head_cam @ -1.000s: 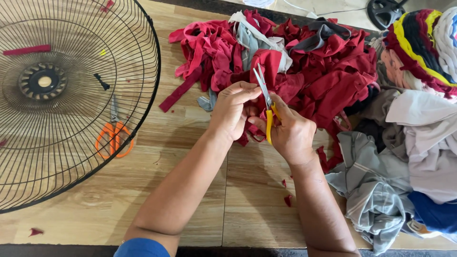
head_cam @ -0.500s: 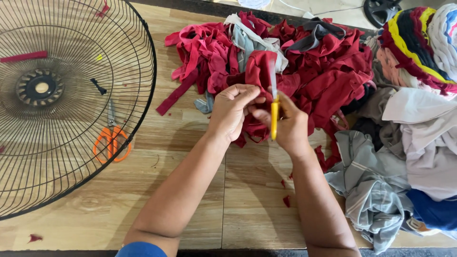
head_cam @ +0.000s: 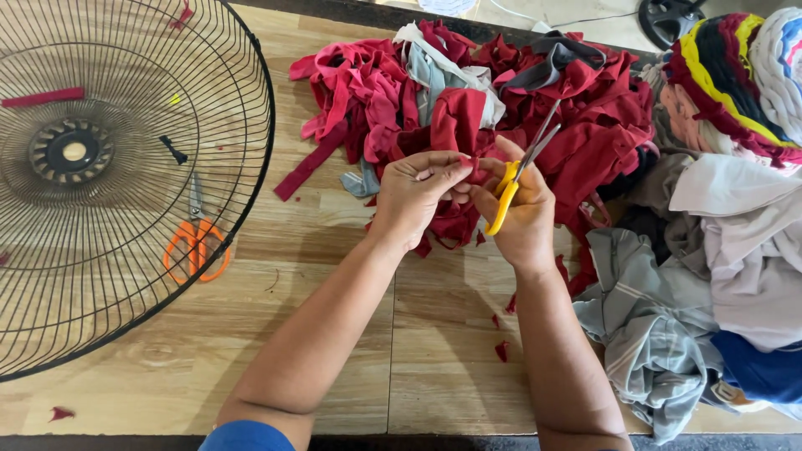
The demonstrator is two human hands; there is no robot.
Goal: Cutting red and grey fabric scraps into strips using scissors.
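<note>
My left hand (head_cam: 415,194) pinches a piece of dark red cloth (head_cam: 458,125) at the front of a heap of red fabric strips (head_cam: 493,100). My right hand (head_cam: 522,209) is closed around yellow-handled scissors (head_cam: 514,179), blades pointing up and to the right, slightly apart, over the heap. The two hands touch at the fingertips above the wooden tabletop (head_cam: 334,351).
A black wire fan guard (head_cam: 125,167) lies on the left, with orange-handled scissors (head_cam: 196,242) under its mesh. Grey, white and blue garments (head_cam: 718,292) pile up on the right, below a multicoloured braided roll (head_cam: 735,67). Small red scraps (head_cam: 501,351) dot the table.
The scissors swung from pointing up-left, through upright, to up-right. My left hand stayed pinched on the red cloth and both hands stayed at the heap's front edge.
</note>
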